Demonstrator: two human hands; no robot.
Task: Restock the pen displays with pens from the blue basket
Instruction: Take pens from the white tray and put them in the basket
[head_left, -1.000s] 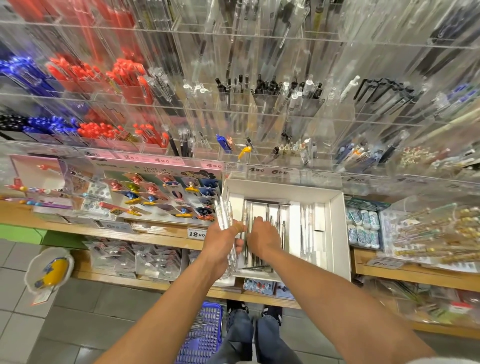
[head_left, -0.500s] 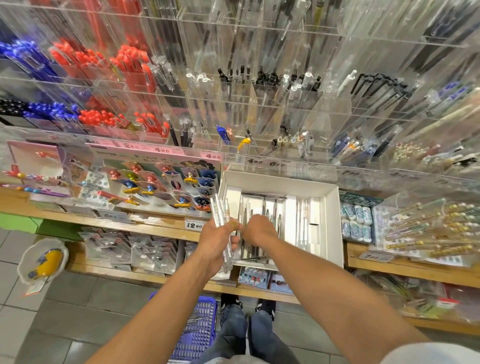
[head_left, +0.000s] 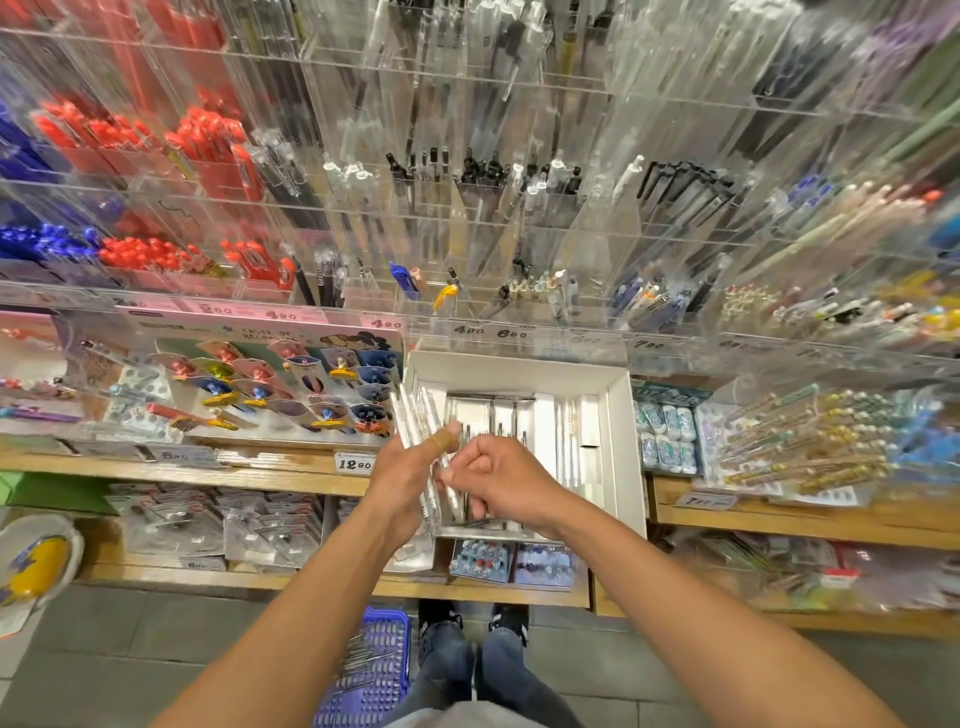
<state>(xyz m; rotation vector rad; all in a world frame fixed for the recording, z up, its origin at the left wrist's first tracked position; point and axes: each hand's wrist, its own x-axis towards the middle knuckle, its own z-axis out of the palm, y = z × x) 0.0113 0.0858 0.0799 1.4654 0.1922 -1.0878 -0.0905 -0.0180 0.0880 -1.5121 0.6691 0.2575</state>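
Pens in clear plastic sleeves (head_left: 415, 431), a fanned bundle, sit gripped in the left hand (head_left: 410, 480) above the white cardboard display tray (head_left: 618, 441), which already holds several. The right hand (head_left: 501, 480) pinches one pen from the bundle. More wait in the blue plastic basket (head_left: 371, 670) on the floor, so restocking looks mid-way.

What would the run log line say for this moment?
left hand grips clear pens | right hand pinches one | above white box | blue basket on floor
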